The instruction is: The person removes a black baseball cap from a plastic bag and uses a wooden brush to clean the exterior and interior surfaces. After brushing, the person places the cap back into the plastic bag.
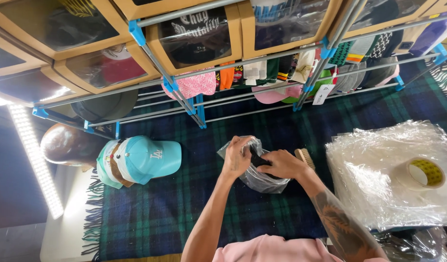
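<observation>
My left hand (237,156) grips the rim of a clear plastic bag (262,180) that rests on a dark green plaid blanket (194,194). My right hand (281,164) holds a black item (259,159) at the bag's mouth, partly inside the bag. Most of the black item is hidden by my fingers and the plastic. A wooden brush (306,156) lies just right of my right hand.
A stack of turquoise caps (141,159) lies to the left. A pile of clear plastic bags (388,174) with a tape roll (423,173) on it sits at the right. A metal rack (243,104) with caps and cardboard boxes stands behind. A lit strip lamp (34,160) is far left.
</observation>
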